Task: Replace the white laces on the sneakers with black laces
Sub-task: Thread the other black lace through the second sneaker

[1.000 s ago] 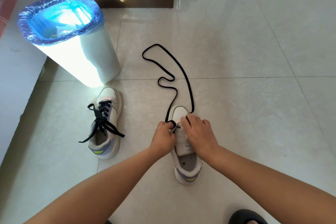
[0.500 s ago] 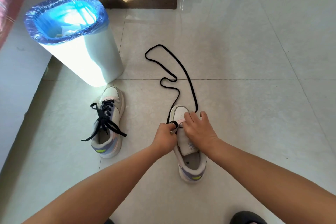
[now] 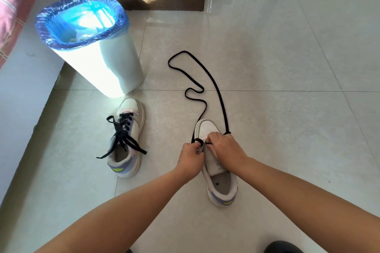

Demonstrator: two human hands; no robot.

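**Both hands at the toe eyelets of the unlaced sneaker**

In the lower centre of the frame, a white low-top sneaker with a lilac and neon-yellow heel [image 3: 218, 172] sits on the pale glossy tiled floor [image 3: 287, 68], toe pointing up the frame. The left hand [image 3: 190, 158] is curled closed at the sneaker's left edge, pinching a small loop of the long flat black shoelace [image 3: 221, 96] between thumb and forefinger. The right hand [image 3: 226, 150] lies over the tongue, its fingertips pressed together on the lace just behind the toe cap; how much of the lace is threaded cannot be told, as the fingers cover the eyelets. From the hands the lace runs in two strands up the frame, one curving in a long arc, the other wriggling through a bend, and they meet in a closed loop near the middle of the frame.

To the left, well apart, the matching white sneaker already laced in black [image 3: 126, 139] lies with its lace ends loose on the tiles. Just above it, in the upper left, stands a white cylindrical waste bin lined with a blue plastic bag [image 3: 92, 47]
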